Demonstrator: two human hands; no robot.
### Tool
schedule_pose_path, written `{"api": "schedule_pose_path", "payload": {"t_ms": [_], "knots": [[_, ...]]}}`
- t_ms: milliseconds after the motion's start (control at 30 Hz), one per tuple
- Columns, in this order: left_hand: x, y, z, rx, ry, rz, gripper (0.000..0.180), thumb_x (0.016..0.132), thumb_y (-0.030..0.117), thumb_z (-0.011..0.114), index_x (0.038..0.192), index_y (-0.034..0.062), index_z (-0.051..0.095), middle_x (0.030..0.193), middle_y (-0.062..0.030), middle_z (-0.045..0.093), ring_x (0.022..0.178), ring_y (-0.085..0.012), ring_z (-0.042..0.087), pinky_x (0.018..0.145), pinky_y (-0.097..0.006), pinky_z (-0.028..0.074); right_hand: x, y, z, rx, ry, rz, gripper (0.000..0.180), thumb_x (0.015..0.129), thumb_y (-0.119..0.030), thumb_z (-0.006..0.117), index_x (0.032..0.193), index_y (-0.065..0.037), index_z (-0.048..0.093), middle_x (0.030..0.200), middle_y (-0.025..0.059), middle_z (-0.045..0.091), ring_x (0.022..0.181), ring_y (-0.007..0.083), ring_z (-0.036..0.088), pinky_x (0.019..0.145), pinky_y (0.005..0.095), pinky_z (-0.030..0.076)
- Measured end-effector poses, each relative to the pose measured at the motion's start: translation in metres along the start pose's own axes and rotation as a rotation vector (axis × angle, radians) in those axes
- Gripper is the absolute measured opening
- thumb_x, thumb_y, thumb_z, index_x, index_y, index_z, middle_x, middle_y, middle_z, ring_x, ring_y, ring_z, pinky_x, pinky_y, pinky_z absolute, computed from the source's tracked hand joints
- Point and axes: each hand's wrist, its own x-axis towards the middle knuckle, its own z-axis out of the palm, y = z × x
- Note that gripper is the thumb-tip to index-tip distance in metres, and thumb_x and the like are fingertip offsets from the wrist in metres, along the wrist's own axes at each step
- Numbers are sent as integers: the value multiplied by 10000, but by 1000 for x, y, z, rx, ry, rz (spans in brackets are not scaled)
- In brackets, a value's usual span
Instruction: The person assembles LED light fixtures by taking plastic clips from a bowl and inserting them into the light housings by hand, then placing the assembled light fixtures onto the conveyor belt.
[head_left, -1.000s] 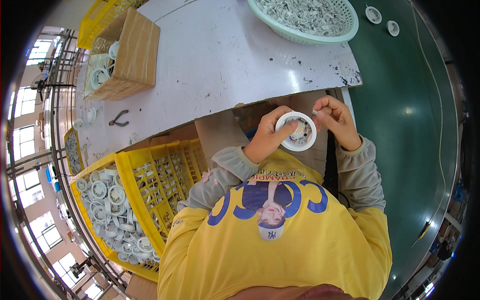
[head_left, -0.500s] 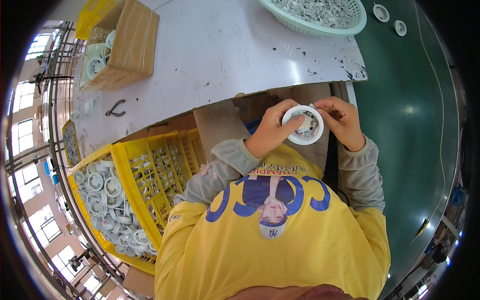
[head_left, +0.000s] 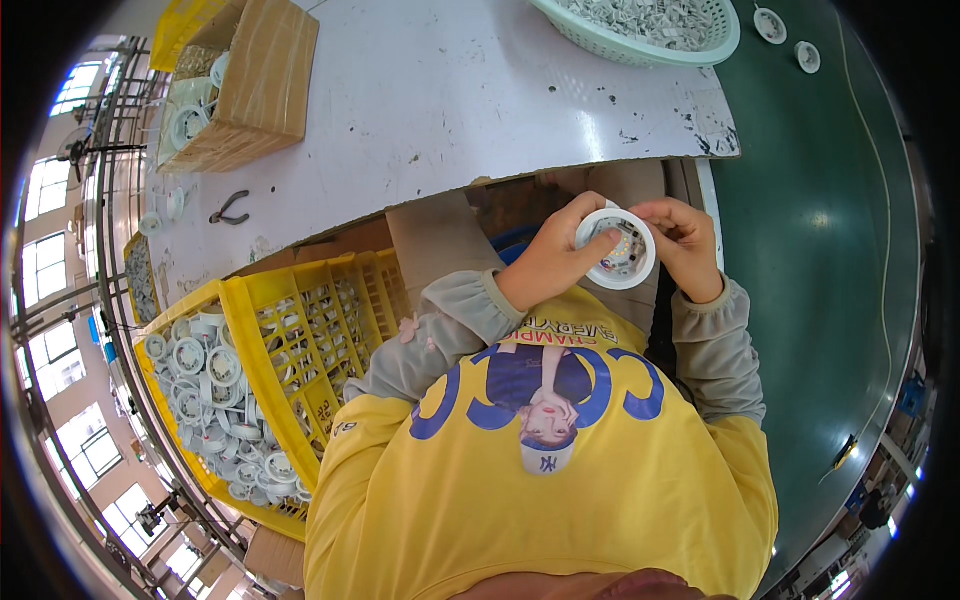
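Over my lap, my left hand (head_left: 556, 256) is closed on a round white downlight (head_left: 630, 262). Its thumb reaches over the rim onto the inner circuit board, where small yellowish dots and components show. The remaining left fingers are hidden behind the lamp. My right hand (head_left: 688, 246) is pinched at the lamp's upper right edge. Whatever its fingertips hold there is hidden by the rim and too small to name. The lamp's open face is tilted up toward me.
A yellow crate (head_left: 240, 330) full of similar white lamps stands at my left. On the white table (head_left: 430, 100) are a cardboard box (head_left: 265, 80), pliers (head_left: 232, 208) and a pale green basket (head_left: 650, 52) of small pieces. Two lamps lie on the green surface (head_left: 810, 250) at right.
Both hands and the lamp have shifted slightly right. The right fingertips have moved down along the rim, and the small pale piece seen at them earlier is now hidden.
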Motion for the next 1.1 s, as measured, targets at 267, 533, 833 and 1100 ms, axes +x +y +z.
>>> {"api": "schedule_pose_path", "payload": {"t_ms": [267, 533, 833, 1100], "knots": [[0, 2, 3, 58, -16, 31, 180, 841, 92, 526, 1000, 22, 478, 874, -31, 546, 809, -71, 508, 701, -232, 426, -3, 0, -4, -36, -34, -71, 143, 841, 8, 521, 975, 38, 564, 877, 85, 630, 792, 96, 586, 691, 214, 472], [0, 2, 1, 108, -25, 52, 168, 852, 82, 509, 1003, 17, 472, 874, -30, 529, 816, -76, 500, 709, -232, 419, -3, 0, -3, -14, -27, -84, 143, 837, 4, 529, 971, 35, 567, 867, 84, 630, 787, 104, 589, 697, 225, 471], [0, 9, -1, 183, -41, 52, 162, 850, 70, 503, 998, 19, 460, 864, -34, 502, 812, -78, 482, 709, -236, 409, -3, -13, -7, -149, -96, -75, 194, 800, -10, 543, 990, 30, 554, 887, 76, 615, 804, 113, 573, 742, 248, 453], [0, 5, -2, 184, -30, 49, 161, 847, 60, 493, 999, 19, 461, 871, -33, 488, 812, -75, 470, 709, -230, 397, -1, -10, 4, -110, -60, -124, 312, 720, -44, 619, 1001, 13, 498, 860, 59, 592, 786, 103, 556, 732, 241, 434]]}}
